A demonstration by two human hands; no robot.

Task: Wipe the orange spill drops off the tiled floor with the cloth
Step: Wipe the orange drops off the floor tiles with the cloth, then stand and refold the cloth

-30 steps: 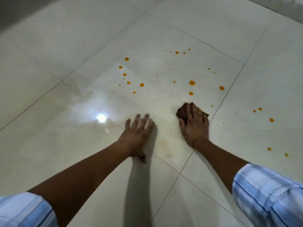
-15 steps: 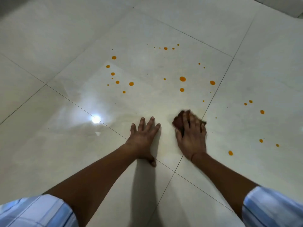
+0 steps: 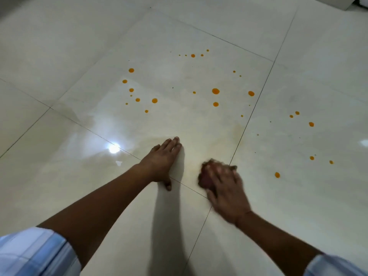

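Observation:
Several orange spill drops [image 3: 215, 91] dot the glossy cream tiled floor [image 3: 79, 46] ahead of me, with more drops [image 3: 277, 174] on the tile to the right. My right hand [image 3: 225, 188] presses a dark brown cloth [image 3: 205, 174] flat on the floor near a tile joint; the hand is motion-blurred and covers most of the cloth. My left hand [image 3: 161, 162] lies flat on the floor beside it, fingers spread, holding nothing. A faint yellowish smear [image 3: 237, 130] marks the tile beyond the cloth.
Dark grout lines [image 3: 256, 100] cross the floor. A bright lamp reflection [image 3: 114, 148] shines left of my left hand. A white edge [image 3: 338, 3] of something sits at the far top right. Striped blue sleeves [image 3: 35, 253] show at the bottom.
My right hand has dragged the cloth toward me, from the upper tile down to the tile joint. The drop near it on the right tile came into view. My left hand stayed planted.

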